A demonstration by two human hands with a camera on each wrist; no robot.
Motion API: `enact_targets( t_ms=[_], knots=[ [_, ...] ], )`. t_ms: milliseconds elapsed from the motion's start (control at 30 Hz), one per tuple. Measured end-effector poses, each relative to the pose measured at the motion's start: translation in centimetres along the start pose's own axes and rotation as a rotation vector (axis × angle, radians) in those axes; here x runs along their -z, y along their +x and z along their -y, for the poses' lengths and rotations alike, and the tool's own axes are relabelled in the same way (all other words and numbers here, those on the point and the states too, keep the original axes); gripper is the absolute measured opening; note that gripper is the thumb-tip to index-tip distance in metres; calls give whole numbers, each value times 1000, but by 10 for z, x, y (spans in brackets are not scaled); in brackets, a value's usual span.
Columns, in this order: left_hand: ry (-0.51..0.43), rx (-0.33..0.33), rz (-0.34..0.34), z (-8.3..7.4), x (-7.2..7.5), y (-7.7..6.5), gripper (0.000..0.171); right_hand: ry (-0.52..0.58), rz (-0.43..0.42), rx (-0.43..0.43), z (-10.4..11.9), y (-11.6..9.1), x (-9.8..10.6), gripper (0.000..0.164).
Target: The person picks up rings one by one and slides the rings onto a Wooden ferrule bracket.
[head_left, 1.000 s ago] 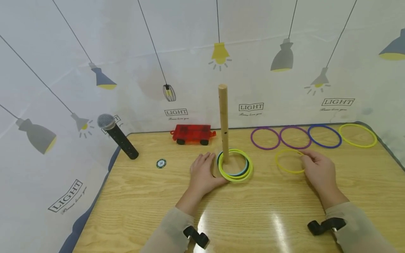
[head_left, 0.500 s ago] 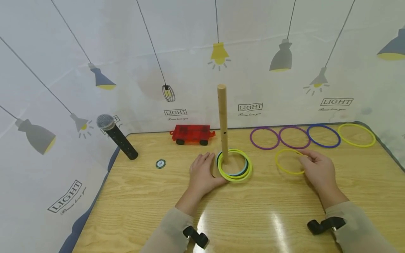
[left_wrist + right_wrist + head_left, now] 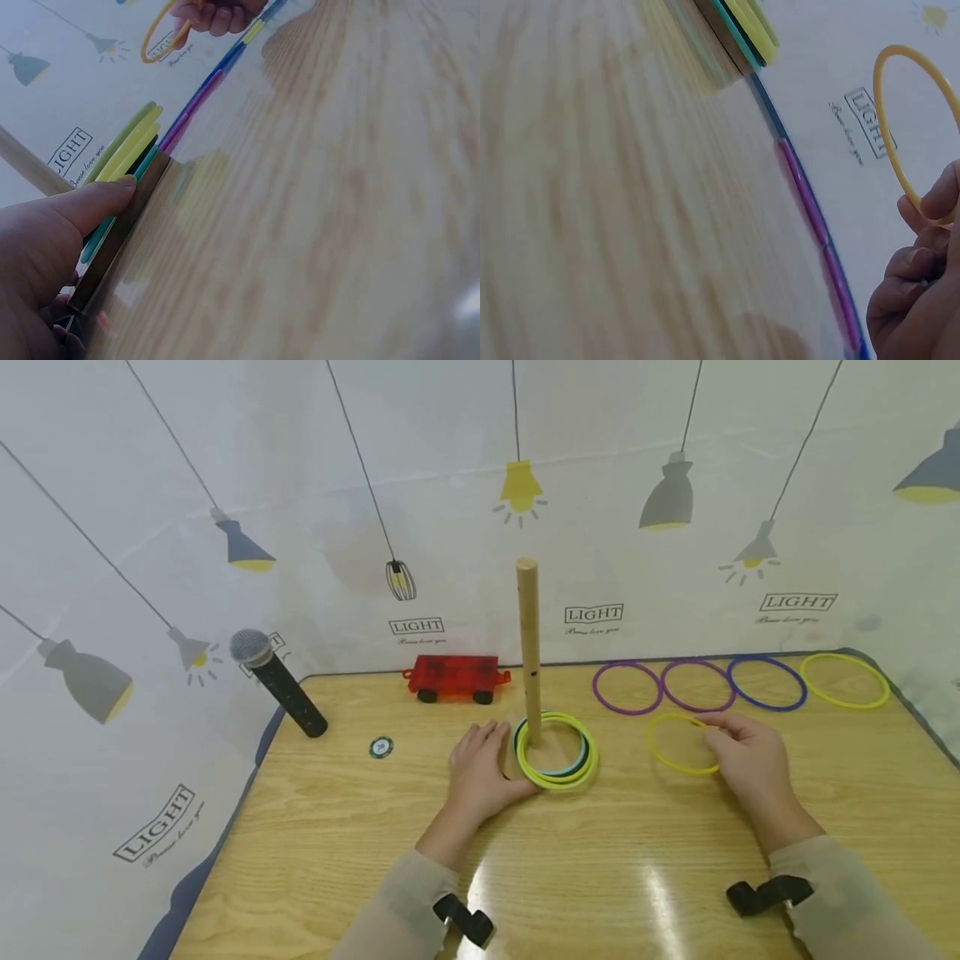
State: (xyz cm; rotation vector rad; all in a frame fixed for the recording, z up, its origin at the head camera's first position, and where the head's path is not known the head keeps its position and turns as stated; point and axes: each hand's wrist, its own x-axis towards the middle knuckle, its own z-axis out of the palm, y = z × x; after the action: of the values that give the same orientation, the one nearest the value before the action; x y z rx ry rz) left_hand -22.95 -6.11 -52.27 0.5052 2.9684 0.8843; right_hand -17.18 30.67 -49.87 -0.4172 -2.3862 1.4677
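Note:
A wooden post (image 3: 529,643) stands upright on the table, its wooden base (image 3: 124,236) visible in the left wrist view. Stacked round its foot lie several rings (image 3: 596,762), lime, yellow, dark and light blue-green. My left hand (image 3: 483,777) holds the base from the left, thumb against its near edge; some of its fingers are hidden. To the right, my right hand (image 3: 752,764) pinches a thin yellow ring (image 3: 684,771) between thumb and fingers. That ring is raised off the table, as both wrist views show.
Two purple rings (image 3: 630,712), a blue ring (image 3: 772,707) and a yellow ring (image 3: 847,706) lie along the back right edge. A red toy wagon (image 3: 456,677), a microphone (image 3: 288,693) and a round "20" chip (image 3: 381,747) are left of the post. Printed fabric backs the table.
My right hand has shifted slightly left and up with the yellow ring. The left hand, the post and the stacked rings stay where they were.

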Motion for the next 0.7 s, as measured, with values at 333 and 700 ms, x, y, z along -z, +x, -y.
enact_targets(
  t_ms=[333,700],
  knots=[
    [-9,5,-3,-1,1,-1,110,-38,63,84,15,-3,-12,32],
    [-4,5,0,-1,1,-1,110,-118,74,173,43,9,-5,31]
  ],
)
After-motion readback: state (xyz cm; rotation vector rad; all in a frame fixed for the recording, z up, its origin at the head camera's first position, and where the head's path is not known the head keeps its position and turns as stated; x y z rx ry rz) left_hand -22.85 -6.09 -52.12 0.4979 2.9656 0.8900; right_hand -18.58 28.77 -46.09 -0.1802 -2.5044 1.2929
